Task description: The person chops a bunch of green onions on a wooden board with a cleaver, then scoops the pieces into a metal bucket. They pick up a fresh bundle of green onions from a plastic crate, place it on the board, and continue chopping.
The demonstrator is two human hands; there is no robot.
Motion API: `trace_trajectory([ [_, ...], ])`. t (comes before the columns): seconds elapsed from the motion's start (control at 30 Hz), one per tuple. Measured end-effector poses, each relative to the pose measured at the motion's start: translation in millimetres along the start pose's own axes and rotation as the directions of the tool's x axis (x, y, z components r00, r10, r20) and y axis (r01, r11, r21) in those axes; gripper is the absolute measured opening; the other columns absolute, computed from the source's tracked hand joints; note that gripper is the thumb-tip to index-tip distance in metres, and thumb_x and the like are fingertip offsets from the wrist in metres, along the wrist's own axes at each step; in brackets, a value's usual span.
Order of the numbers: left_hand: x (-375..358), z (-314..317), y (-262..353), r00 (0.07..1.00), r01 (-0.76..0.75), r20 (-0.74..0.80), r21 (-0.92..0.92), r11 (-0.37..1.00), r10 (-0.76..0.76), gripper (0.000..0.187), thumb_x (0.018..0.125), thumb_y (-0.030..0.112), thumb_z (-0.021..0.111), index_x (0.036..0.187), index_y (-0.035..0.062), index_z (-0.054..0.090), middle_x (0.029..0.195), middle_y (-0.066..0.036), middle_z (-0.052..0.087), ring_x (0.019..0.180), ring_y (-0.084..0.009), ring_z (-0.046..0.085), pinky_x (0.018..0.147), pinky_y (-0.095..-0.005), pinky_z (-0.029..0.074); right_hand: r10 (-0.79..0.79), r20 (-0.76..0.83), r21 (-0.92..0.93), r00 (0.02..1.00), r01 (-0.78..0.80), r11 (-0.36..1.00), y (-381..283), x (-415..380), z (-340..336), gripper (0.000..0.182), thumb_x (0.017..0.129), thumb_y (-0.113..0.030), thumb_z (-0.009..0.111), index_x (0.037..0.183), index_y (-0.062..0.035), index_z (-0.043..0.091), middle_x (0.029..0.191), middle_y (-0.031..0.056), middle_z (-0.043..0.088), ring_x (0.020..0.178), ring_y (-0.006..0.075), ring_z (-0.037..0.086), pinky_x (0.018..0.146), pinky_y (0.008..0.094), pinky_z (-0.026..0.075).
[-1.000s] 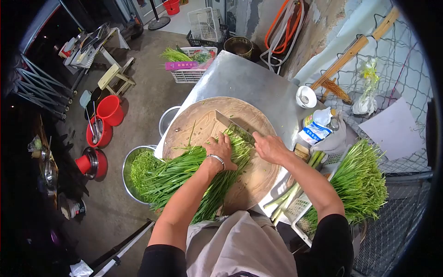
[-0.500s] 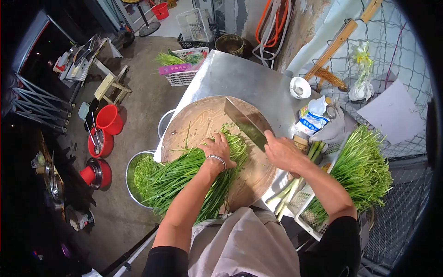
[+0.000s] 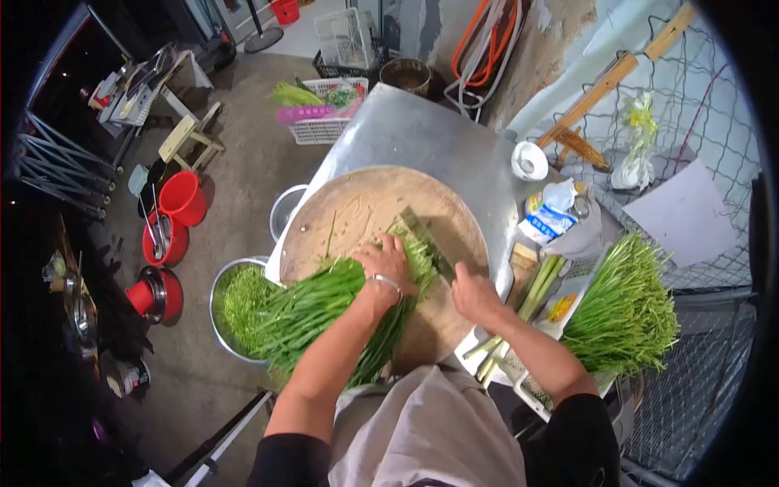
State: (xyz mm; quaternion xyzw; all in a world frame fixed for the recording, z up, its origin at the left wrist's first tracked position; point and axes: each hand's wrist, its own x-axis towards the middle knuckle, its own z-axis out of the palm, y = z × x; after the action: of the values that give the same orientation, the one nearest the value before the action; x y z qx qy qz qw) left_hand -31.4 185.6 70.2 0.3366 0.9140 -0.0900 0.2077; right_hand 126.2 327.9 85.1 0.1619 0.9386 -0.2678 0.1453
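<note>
A bunch of long green garlic chives (image 3: 312,307) lies across a round wooden chopping board (image 3: 345,207), its leaves hanging over the near left edge. My left hand (image 3: 384,266), with a bracelet at the wrist, presses down and holds the bunch near its cut end. My right hand (image 3: 477,299) is closed round the handle of a cleaver (image 3: 434,247). The blade stands nearly on edge, right beside the cut end; whether it touches the board is hidden. Chopped green pieces (image 3: 247,300) fill a metal bowl (image 3: 216,316) on the left, partly under the hanging leaves.
The board sits on a metal table (image 3: 406,122). To the right are a white bowl (image 3: 529,161), a blue-and-white bag (image 3: 548,219), thick green stalks (image 3: 540,288) and a crate heaped with more chives (image 3: 625,312). Red buckets (image 3: 183,199) stand on the floor at left.
The cleaver has come down and left, from raised and tilted to close against the chives. My right hand moved with it. My left hand stays on the bunch. The view shifted slightly.
</note>
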Motion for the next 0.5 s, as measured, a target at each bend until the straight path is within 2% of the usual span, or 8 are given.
trace_trajectory([
  [0.17, -2, 4, 0, 0.999, -0.012, 0.038, -0.013, 1.000, 0.012, 0.124, 0.059, 0.066, 0.087, 0.152, 0.0011, 0.037, 0.151, -0.020, 0.041, 0.127, -0.0518, 0.049, 0.096, -0.0736, 0.044, -0.040, -0.042, 0.014, 0.998, 0.040, 0.999, 2, 3, -31, 0.027, 0.100, -0.018, 0.050, 0.115, 0.0023, 0.041, 0.078, 0.0314, 0.066, 0.078, 0.0536, 0.064, 0.074, 0.0620, 0.050],
  [0.27, -1, 6, 1, 0.999, -0.023, 0.044, 0.003, 1.000, 0.023, 0.125, 0.059, 0.067, 0.086, 0.153, 0.0006, 0.036, 0.151, -0.020, 0.040, 0.127, -0.0525, 0.048, 0.096, -0.0738, 0.044, -0.003, -0.001, -0.023, 1.000, 0.003, 1.000, -41, -30, -87, 0.025, 0.100, -0.017, 0.050, 0.113, 0.0022, 0.040, 0.079, 0.0319, 0.065, 0.080, 0.0544, 0.064, 0.075, 0.0626, 0.049],
  [0.47, -1, 6, 1, 0.999, -0.026, 0.034, 0.011, 1.000, 0.026, 0.122, 0.061, 0.067, 0.085, 0.151, 0.0001, 0.039, 0.148, -0.020, 0.040, 0.126, -0.0536, 0.048, 0.095, -0.0753, 0.044, -0.001, 0.112, -0.035, 0.994, 0.005, 0.999, -34, -27, -69, 0.025, 0.099, -0.016, 0.050, 0.112, 0.0030, 0.040, 0.078, 0.0318, 0.066, 0.079, 0.0543, 0.064, 0.076, 0.0626, 0.049],
  [0.5, -1, 3, 1, 0.998, -0.025, 0.059, 0.005, 1.000, 0.024, 0.122, 0.062, 0.065, 0.086, 0.152, 0.0002, 0.037, 0.149, -0.019, 0.040, 0.127, -0.0516, 0.048, 0.095, -0.0748, 0.044, 0.006, 0.128, -0.056, 0.992, 0.001, 0.998, -33, -22, -64, 0.026, 0.099, -0.016, 0.051, 0.113, 0.0033, 0.040, 0.078, 0.0318, 0.066, 0.078, 0.0539, 0.064, 0.075, 0.0622, 0.050],
])
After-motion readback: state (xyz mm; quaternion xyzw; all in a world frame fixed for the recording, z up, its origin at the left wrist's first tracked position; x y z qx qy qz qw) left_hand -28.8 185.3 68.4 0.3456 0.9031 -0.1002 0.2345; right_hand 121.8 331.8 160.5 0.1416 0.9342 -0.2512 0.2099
